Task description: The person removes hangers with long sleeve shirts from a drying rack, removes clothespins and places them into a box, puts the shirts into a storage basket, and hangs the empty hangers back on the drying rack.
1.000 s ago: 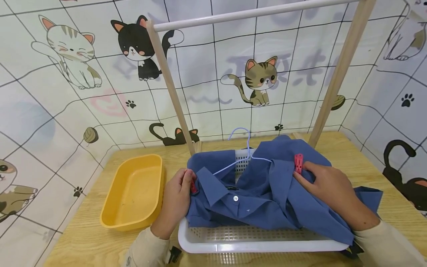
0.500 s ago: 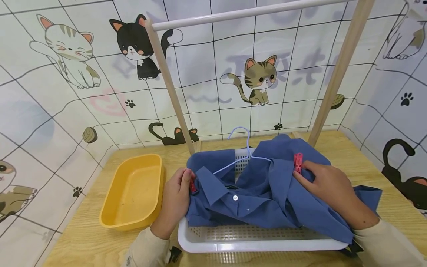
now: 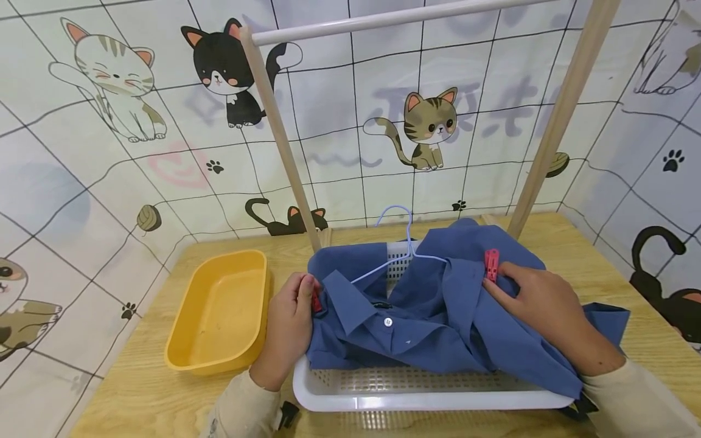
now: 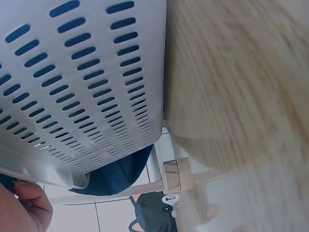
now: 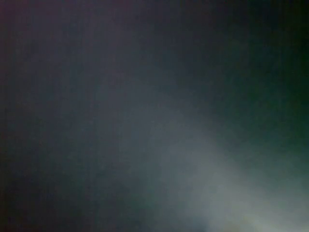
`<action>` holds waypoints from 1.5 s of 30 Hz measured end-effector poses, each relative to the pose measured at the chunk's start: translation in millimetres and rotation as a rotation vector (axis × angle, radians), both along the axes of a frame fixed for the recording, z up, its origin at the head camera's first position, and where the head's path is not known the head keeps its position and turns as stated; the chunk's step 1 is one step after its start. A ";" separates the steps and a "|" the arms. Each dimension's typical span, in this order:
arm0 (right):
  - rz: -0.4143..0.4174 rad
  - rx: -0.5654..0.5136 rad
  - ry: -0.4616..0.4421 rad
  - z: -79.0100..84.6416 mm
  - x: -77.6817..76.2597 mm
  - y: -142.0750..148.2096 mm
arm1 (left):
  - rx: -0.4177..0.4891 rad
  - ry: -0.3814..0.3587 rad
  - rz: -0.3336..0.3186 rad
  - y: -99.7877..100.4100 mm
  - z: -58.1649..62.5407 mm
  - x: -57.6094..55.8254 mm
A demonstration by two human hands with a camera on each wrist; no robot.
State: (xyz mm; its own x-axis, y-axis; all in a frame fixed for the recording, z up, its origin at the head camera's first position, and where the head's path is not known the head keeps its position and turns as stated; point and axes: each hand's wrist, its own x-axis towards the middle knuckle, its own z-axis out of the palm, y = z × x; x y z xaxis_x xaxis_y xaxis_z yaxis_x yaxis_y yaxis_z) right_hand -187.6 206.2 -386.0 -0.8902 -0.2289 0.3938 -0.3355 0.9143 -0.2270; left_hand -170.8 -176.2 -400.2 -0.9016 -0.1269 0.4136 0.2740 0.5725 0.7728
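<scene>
A blue collared shirt (image 3: pixel 438 350) with a white button lies over a white perforated basket (image 3: pixel 411 402). Inside its neck sits a thin light-blue hanger (image 3: pixel 409 238), hook up. My left hand (image 3: pixel 287 331) grips the shirt's left shoulder, where a red clothespin (image 3: pixel 316 302) shows by the thumb. At the other shoulder, my right hand (image 3: pixel 550 313) pinches the cloth just beside a second red clothespin (image 3: pixel 491 265), which stands clipped there. In the left wrist view, curled left fingers (image 4: pixel 36 198) show past the basket's corner. The right wrist view is dark and blurred.
A yellow plastic tub (image 3: pixel 210 369) stands to the left on the wooden table (image 3: pixel 139 371). Behind the basket rises a wooden rack with a white crossbar (image 3: pixel 372 23). A small black object (image 3: pixel 288 415) lies near my left sleeve. Cat-patterned walls enclose the table.
The head view has shifted very slightly. Both hands, the shirt, the hanger and the clothespins keep their places.
</scene>
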 end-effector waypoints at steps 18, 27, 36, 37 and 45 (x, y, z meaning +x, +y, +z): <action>0.008 -0.007 0.029 0.1 -0.5 0.9 | 0.037 0.027 0.013 1.3 0.8 0.6; 0.009 -0.011 0.028 -1.5 -0.9 0.7 | 0.047 0.058 0.009 0.5 -0.8 1.0; 0.003 -0.014 0.018 -0.6 -0.3 0.2 | 0.064 0.079 0.007 0.3 -1.4 0.0; 0.003 -0.013 0.016 -0.8 -0.3 0.2 | 0.064 0.082 0.010 0.3 -1.2 0.2; 0.004 -0.013 0.028 0.1 0.4 0.4 | 0.058 0.109 0.009 0.9 -0.6 -0.3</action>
State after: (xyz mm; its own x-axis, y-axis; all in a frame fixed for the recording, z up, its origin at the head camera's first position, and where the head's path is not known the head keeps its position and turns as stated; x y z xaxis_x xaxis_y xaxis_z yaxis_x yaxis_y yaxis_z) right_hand -187.2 206.6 -385.9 -0.8780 -0.2271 0.4214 -0.3455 0.9099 -0.2295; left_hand -171.1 -175.3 -400.8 -0.8502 -0.1613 0.5012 0.3535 0.5307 0.7704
